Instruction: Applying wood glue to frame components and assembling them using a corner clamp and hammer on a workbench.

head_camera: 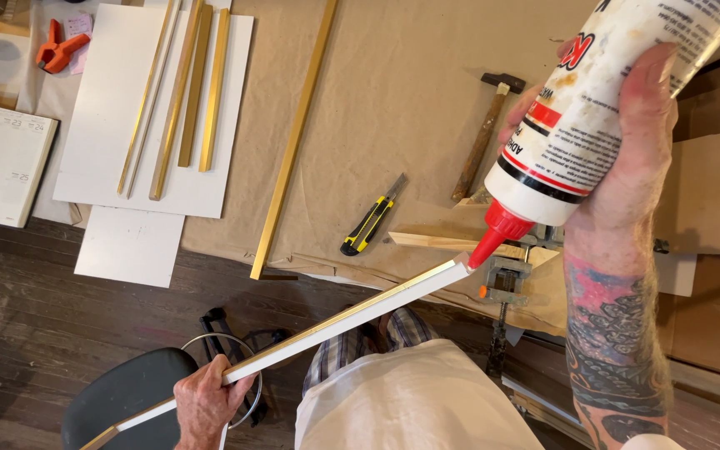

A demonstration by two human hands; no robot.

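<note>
Left hand [203,406] clamped low on moulding [343,321]: light, stiff, whippy. Right hand [627,158] wrapped round glue bottle [581,125], nozzle at far end.

A white glue bottle [602,108] with a red nozzle and red and black bands is being shown. A white strip [335,329] edged in gold is being seen, and gold mouldings [178,100] are being displayed on white boards [93,125]. A yellow and black knife [368,227] is being shown on tan paper [410,92]. Plaid cloth [402,329] is being seen beside a dark brown floor [35,308].
</note>
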